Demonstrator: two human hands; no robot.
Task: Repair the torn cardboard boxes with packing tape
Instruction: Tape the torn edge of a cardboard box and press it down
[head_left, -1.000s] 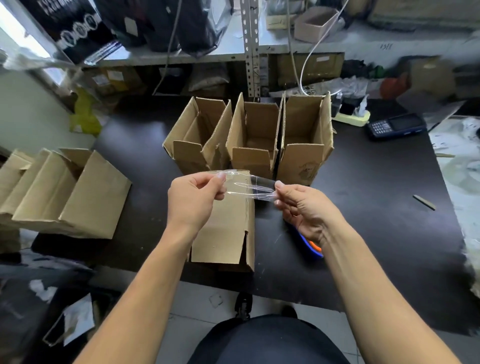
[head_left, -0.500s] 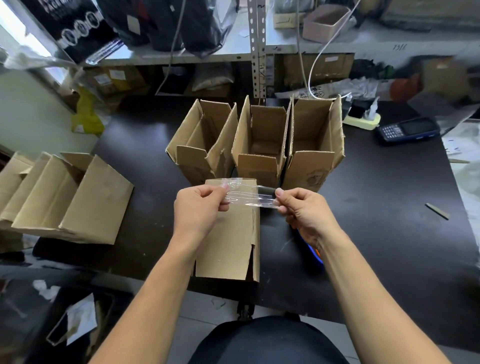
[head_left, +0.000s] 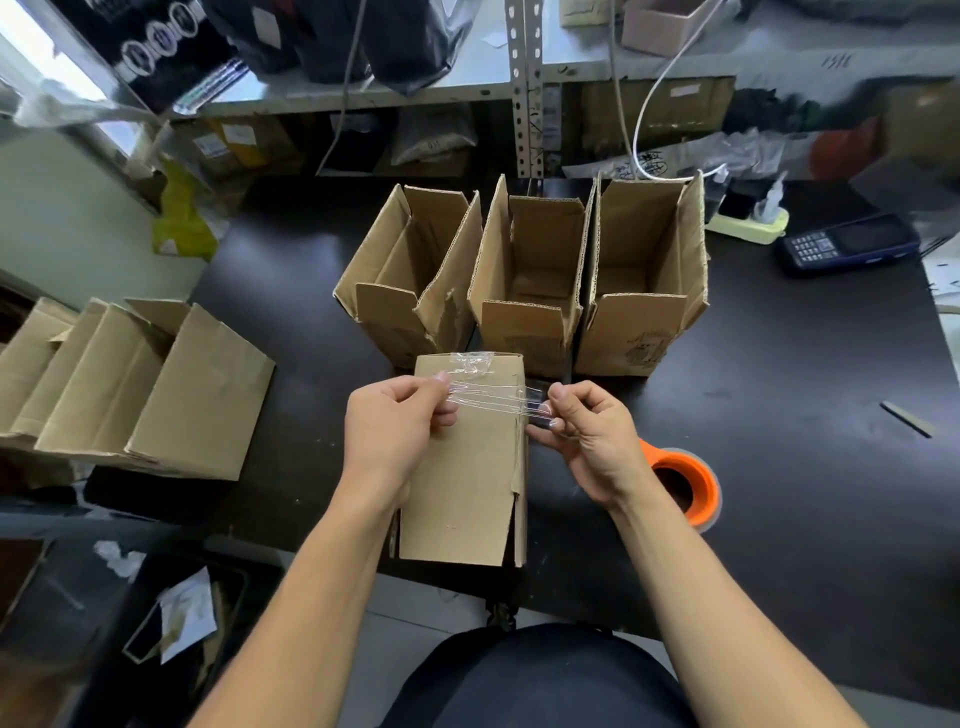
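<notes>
Black table (head_left: 779, 415), hands (head_left: 395, 426) (head_left: 592, 436) pinching tape strip (head_left: 493, 397) over box (head_left: 462, 493)

Cardboard, clear film and a dark smooth tabletop

The strip of tape (head_left: 493, 400) is clear, glossy plastic film, wrinkled at its far end. Under it the flat box (head_left: 462, 488) is matt brown corrugated cardboard, as are the three open boxes (head_left: 530, 280) at 12 o'clock, fluted along their cut edges. The table (head_left: 805, 415) is black, smooth, faintly sheened. At 3 o'clock the tape roll (head_left: 693, 486) has a bright orange plastic core. The shelf upright (head_left: 525, 88) is perforated grey metal.
</notes>
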